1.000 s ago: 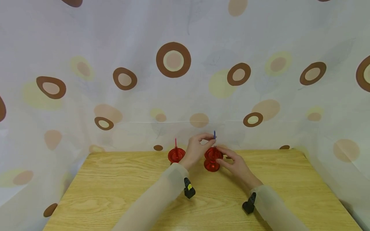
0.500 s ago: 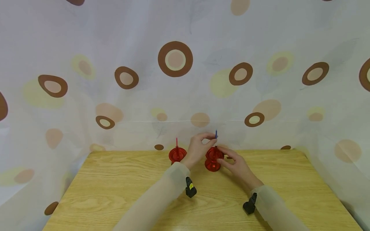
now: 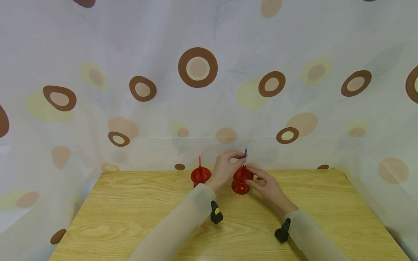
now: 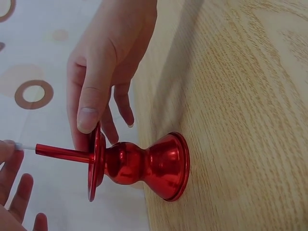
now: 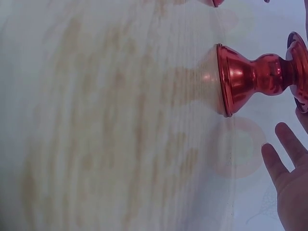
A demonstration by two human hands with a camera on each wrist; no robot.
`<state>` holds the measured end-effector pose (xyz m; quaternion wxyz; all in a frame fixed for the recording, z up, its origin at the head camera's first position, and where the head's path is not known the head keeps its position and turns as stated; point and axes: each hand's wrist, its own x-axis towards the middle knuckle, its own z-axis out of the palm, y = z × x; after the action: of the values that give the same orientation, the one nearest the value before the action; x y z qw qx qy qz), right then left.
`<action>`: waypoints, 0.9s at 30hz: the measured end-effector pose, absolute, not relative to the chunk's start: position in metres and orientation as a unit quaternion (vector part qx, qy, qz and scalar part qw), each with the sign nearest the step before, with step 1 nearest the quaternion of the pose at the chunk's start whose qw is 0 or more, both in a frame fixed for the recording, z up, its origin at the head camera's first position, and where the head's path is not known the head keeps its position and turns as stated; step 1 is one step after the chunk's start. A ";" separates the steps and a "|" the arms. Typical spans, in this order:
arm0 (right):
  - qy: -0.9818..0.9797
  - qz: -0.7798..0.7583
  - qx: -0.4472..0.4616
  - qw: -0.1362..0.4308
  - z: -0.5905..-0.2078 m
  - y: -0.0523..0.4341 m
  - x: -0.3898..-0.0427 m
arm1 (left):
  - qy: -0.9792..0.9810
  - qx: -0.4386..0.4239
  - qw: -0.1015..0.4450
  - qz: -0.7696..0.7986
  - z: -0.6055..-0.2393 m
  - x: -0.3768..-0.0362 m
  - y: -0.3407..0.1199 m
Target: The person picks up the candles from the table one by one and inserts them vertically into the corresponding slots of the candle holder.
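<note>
My left hand (image 3: 224, 169) pinches a slim blue candle (image 3: 246, 152) between thumb and fingers, above the right-hand red metallic candlestick (image 4: 168, 166). In the left wrist view, a thin pale end (image 4: 26, 147) leads from my left fingertips (image 4: 5, 150) to the mouth of the candlestick's narrow red tube. My right hand (image 3: 269, 186) holds the rim of the candlestick's dish between thumb and fingers, with its other fingers stretched out below. The candlestick stands upright on the table.
To the left stands a second red candlestick (image 3: 200, 175) with a pink candle (image 3: 200, 161) upright in it, its base partly hidden by my left wrist. A white curtain (image 3: 156, 119) with brown circles hangs behind the wooden table (image 3: 140, 210).
My left hand has shifted very slightly right with the blue candle. The right hand keeps its hold on the dish, and the candlestick stays in place.
</note>
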<state>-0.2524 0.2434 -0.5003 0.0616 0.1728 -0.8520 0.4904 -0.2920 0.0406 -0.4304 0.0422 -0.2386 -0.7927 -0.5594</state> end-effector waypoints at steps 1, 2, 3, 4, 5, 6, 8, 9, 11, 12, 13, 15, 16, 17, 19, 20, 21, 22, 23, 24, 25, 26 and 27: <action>-0.852 0.490 0.173 0.062 -0.500 0.243 -0.252 | -0.794 -0.238 0.041 -0.559 -0.431 -0.292 0.041; -0.852 0.490 0.172 0.062 -0.500 0.243 -0.252 | -0.795 -0.236 0.040 -0.557 -0.431 -0.291 0.041; -0.853 0.490 0.171 0.062 -0.500 0.243 -0.252 | -0.798 -0.235 0.040 -0.553 -0.431 -0.291 0.041; -0.853 0.489 0.170 0.062 -0.500 0.243 -0.252 | -0.800 -0.234 0.040 -0.551 -0.431 -0.291 0.041; -0.854 0.489 0.168 0.061 -0.500 0.243 -0.252 | -0.801 -0.233 0.040 -0.549 -0.431 -0.291 0.041; -0.854 0.488 0.167 0.061 -0.500 0.244 -0.251 | -0.803 -0.233 0.040 -0.548 -0.431 -0.291 0.041; -0.855 0.488 0.165 0.060 -0.501 0.244 -0.251 | -0.803 -0.234 0.041 -0.547 -0.431 -0.290 0.040; -0.855 0.488 0.165 0.060 -0.501 0.244 -0.251 | -0.803 -0.235 0.042 -0.546 -0.432 -0.291 0.040; -0.855 0.488 0.166 0.061 -0.501 0.244 -0.252 | -0.803 -0.236 0.044 -0.546 -0.432 -0.290 0.040; -0.855 0.487 0.168 0.062 -0.501 0.244 -0.252 | -0.802 -0.237 0.045 -0.546 -0.432 -0.290 0.040; -0.855 0.486 0.168 0.062 -0.502 0.244 -0.253 | -0.802 -0.237 0.046 -0.546 -0.432 -0.290 0.040; -0.855 0.486 0.170 0.061 -0.502 0.244 -0.253 | -0.803 -0.238 0.047 -0.545 -0.432 -0.290 0.040; -0.855 0.485 0.170 0.061 -0.502 0.244 -0.253 | -0.803 -0.238 0.046 -0.545 -0.432 -0.290 0.040; -0.856 0.485 0.170 0.061 -0.502 0.244 -0.253 | -0.803 -0.237 0.046 -0.544 -0.432 -0.290 0.040; -0.855 0.485 0.170 0.061 -0.501 0.244 -0.252 | -0.803 -0.236 0.043 -0.546 -0.432 -0.290 0.040; -0.855 0.485 0.170 0.061 -0.501 0.244 -0.252 | -0.803 -0.236 0.042 -0.546 -0.432 -0.290 0.040; -0.856 0.485 0.170 0.061 -0.501 0.244 -0.252 | -0.802 -0.235 0.041 -0.547 -0.432 -0.289 0.040; -0.856 0.485 0.170 0.061 -0.501 0.244 -0.251 | -0.801 -0.235 0.040 -0.549 -0.432 -0.289 0.040; -0.855 0.486 0.170 0.062 -0.501 0.244 -0.251 | -0.800 -0.235 0.040 -0.550 -0.432 -0.289 0.039; -0.855 0.486 0.170 0.062 -0.500 0.244 -0.251 | -0.800 -0.235 0.039 -0.551 -0.432 -0.289 0.039; -0.855 0.486 0.170 0.063 -0.501 0.244 -0.251 | -0.799 -0.235 0.038 -0.552 -0.433 -0.289 0.040; -0.855 0.486 0.171 0.063 -0.501 0.244 -0.251 | -0.800 -0.235 0.039 -0.551 -0.433 -0.289 0.040; -0.854 0.486 0.171 0.064 -0.501 0.244 -0.251 | -0.800 -0.235 0.038 -0.551 -0.433 -0.289 0.040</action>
<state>-0.2514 0.2435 -0.5005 0.0638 0.1714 -0.8544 0.4863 -0.2891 0.0395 -0.4334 0.0382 -0.2349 -0.8000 -0.5508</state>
